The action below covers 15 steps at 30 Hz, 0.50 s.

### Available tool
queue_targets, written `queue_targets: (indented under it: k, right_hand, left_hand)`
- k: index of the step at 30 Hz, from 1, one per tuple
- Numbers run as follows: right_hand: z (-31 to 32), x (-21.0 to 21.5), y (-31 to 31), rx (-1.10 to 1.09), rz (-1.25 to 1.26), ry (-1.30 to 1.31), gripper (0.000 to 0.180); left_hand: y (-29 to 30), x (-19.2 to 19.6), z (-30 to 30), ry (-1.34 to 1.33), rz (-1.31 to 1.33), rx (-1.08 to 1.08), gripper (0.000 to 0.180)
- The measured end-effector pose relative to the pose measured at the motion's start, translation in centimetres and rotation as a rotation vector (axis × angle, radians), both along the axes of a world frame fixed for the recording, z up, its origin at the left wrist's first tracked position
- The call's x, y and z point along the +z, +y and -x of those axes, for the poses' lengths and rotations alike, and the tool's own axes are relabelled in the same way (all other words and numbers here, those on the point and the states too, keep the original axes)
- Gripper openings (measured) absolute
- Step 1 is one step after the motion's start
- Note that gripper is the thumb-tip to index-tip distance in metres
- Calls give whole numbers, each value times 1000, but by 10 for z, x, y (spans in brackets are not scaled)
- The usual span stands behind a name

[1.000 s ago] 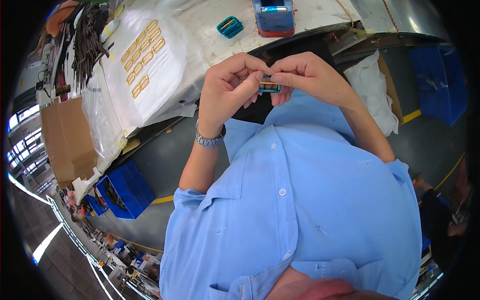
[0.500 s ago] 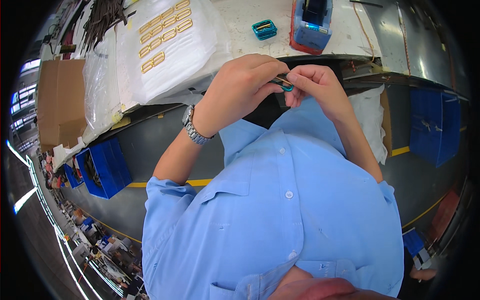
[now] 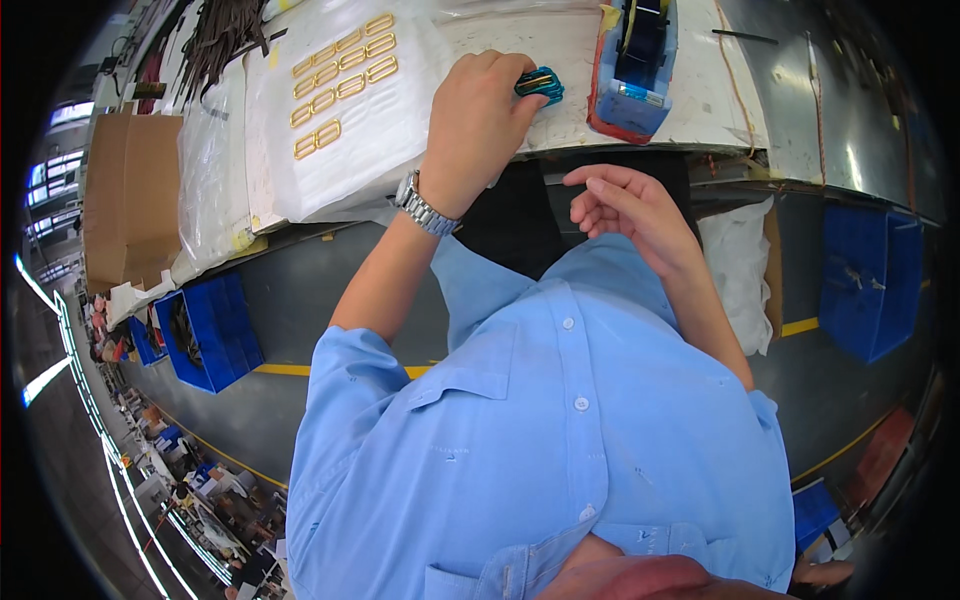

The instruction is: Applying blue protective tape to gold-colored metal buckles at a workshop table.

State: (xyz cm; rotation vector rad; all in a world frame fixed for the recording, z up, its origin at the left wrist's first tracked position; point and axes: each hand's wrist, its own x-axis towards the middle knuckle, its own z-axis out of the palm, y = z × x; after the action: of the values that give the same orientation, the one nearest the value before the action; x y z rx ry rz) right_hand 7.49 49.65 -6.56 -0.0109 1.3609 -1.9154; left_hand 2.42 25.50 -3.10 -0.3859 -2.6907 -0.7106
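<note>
My left hand point(image 3: 476, 128), with a metal watch point(image 3: 424, 204) on its wrist, reaches onto the white table. Its thumb and fingers close on a teal-edged buckle point(image 3: 541, 87) at the small stack of such buckles; the fingers partly hide it, and how many lie there cannot be made out. My right hand point(image 3: 636, 214) hangs in front of the table edge, holding nothing, its index finger stretched and the others loosely curled. Left of my left hand, several gold slide buckles point(image 3: 345, 73) lie in rows on a white sheet point(image 3: 385, 125).
A blue and red tape dispenser point(image 3: 632, 75) stands just right of the teal stack. Dark strips point(image 3: 218, 40) lie at the far left of the table. A cardboard box point(image 3: 130, 195) stands on the left, and blue bins point(image 3: 215, 325) sit on the floor at both sides.
My hands have parted. The left one has carried the teal-edged buckle forward to the stack on the table, while the right one has let go and dropped slightly back.
</note>
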Motion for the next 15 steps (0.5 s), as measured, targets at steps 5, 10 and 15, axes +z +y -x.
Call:
queue_targets:
  k: [5, 10, 15]
  right_hand:
    - [-7, 17, 15, 43, 9, 62, 29]
    - [-5, 29, 15, 30, 2, 170, 27]
    - [-5, 26, 12, 28, -3, 161, 27]
  left_hand:
    - [0, 2, -3, 2, -45, -20, 41]
    - [2, 0, -1, 41, -43, -60, 41]
    - [3, -6, 2, 20, -18, -84, 37]
